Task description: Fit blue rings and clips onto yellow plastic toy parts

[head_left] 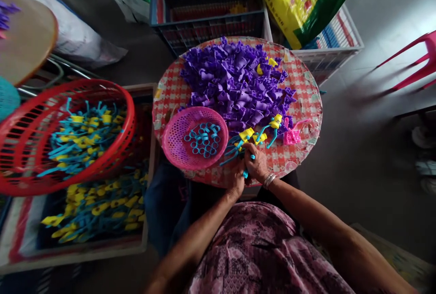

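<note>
Item, in hand: one small turquoise plastic piece (252,157), between both hands at the near edge of a round surface (308,92) covered in red-and-white checked sheeting.

Right hand (258,165), silver bangle (269,180) at the wrist: fingers curled closed around the piece, no gap seen. Left hand (239,178): close against the right, on its near left; fingers largely hidden, whether they grip cannot be told.

Handling, by judgement: light, smooth, slightly springy, hardly fragile; best held by its thickest part.

Direction: one end shows at the grasp's far right; a second turquoise bit (245,174) shows near left. If one piece, its long axis joins them; the hands cover the middle.

Adjacent, far side: yellow-and-turquoise plastic parts (245,135), some thin strips trailing near left. Left: round pink mesh basket (173,142) holding turquoise plastic rings (205,137). Farther: heaped purple moulded plastic parts (235,80).
</note>
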A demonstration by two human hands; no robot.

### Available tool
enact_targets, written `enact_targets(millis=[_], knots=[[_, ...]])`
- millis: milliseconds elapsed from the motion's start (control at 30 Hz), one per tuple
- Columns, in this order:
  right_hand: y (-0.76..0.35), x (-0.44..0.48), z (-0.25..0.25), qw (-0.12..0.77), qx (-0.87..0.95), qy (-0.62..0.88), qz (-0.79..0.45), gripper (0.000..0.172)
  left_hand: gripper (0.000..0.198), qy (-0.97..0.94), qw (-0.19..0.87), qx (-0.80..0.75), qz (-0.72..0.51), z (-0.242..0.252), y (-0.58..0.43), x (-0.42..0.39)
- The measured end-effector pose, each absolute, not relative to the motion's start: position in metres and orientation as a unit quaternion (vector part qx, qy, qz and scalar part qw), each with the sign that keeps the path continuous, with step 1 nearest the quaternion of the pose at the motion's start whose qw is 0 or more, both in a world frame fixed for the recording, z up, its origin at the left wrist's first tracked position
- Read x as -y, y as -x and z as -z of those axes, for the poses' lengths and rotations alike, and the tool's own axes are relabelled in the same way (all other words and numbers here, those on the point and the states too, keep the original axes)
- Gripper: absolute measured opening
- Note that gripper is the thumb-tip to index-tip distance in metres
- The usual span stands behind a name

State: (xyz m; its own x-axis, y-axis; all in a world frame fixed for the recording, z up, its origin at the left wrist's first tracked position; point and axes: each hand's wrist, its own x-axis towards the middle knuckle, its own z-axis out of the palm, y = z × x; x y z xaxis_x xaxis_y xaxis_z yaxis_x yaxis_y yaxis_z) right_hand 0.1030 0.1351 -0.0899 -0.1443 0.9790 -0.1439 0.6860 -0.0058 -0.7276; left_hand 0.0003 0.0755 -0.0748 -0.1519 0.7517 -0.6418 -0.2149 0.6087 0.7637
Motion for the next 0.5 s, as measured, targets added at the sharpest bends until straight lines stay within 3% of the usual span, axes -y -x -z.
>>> enact_targets(millis=[233,500], knots=[[-0.109,-0.133,0.095,0.250,0.659,0.590,-0.395,0.034,0.040,-0.196,0.625,-0.657,-0.374,0.080,-0.004,-0.074],[-0.103,-0.141,0.082,0.217,0.650,0.625,-0.374,0.034,0.053,-0.205,0.669,-0.616,-0.363,0.072,0.000,-0.084]])
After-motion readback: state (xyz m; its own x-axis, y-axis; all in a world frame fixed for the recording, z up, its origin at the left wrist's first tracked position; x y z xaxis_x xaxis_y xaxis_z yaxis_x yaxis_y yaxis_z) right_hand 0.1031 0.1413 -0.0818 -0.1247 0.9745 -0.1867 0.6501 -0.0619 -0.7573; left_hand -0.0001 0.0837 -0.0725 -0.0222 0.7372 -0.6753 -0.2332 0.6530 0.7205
